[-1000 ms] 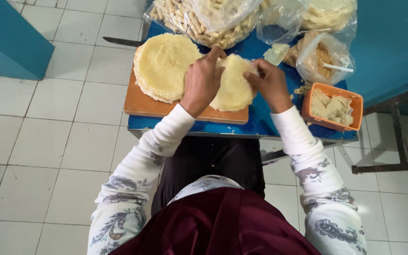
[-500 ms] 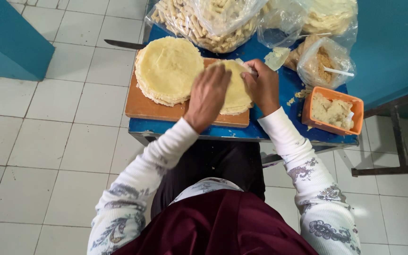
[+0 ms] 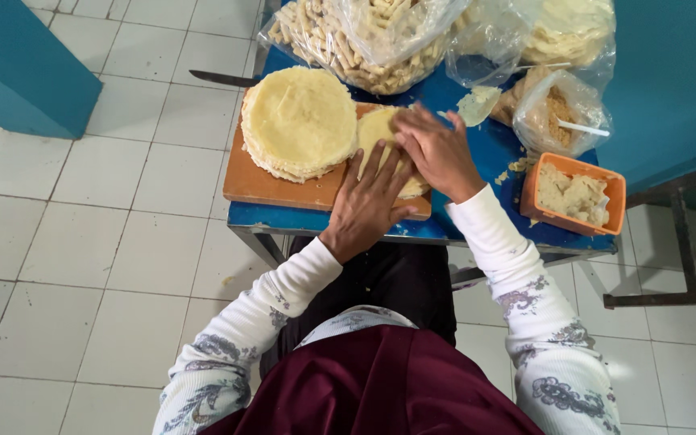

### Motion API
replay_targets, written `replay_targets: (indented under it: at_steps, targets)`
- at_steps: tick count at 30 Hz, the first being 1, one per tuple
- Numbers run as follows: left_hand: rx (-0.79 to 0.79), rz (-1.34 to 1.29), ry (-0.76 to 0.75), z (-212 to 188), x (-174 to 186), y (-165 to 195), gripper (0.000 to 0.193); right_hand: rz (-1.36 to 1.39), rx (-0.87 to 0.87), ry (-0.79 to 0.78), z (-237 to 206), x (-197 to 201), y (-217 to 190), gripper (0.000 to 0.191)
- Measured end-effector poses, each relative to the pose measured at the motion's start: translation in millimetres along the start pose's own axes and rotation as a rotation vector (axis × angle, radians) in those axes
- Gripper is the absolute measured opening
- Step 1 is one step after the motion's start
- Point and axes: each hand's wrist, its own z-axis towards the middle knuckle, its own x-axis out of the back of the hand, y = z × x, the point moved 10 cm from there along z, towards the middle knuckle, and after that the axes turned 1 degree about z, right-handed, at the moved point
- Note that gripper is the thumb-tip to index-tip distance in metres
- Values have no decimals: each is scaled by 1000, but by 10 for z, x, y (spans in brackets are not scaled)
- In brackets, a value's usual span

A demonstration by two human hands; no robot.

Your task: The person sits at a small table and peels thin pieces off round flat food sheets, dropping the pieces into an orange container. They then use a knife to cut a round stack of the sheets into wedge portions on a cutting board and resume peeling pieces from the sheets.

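Note:
A stack of round pale-yellow wrapper sheets (image 3: 300, 121) lies on an orange cutting board (image 3: 243, 181) on a small blue table (image 3: 493, 153). To its right lies a single wrapper sheet (image 3: 376, 129), mostly covered by my hands. My left hand (image 3: 368, 201) rests flat on its near part, fingers spread. My right hand (image 3: 437, 149) presses on its right side, fingers curled over it. What lies under the palms is hidden.
An orange tub (image 3: 573, 193) with pale filling sits at the table's right. Clear bags of finger-shaped rolls (image 3: 356, 36), crumbs (image 3: 557, 109) and more sheets (image 3: 569, 28) crowd the back. A knife (image 3: 223, 78) lies at the table's left edge. White tiled floor surrounds the table.
Both hands slid toward me over the single sheet; my left hand has flattened with its fingers spread. The view has shifted slightly.

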Motion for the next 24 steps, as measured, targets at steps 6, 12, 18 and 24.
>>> replay_targets:
  at_steps: [6, 12, 18, 24]
  targets:
    - [249, -176, 338, -434, 407, -287, 16, 343, 255, 85, 257, 185, -930, 36]
    - [617, -613, 601, -1060, 563, -835, 5, 259, 348, 159, 350, 181, -1483, 32]
    - [735, -854, 630, -1105, 482, -1082, 6, 598, -93, 106, 482, -108, -901, 16]
    - [700, -1155, 620, -862, 593, -1088, 30, 1227, -172, 227, 602, -52, -556, 18]
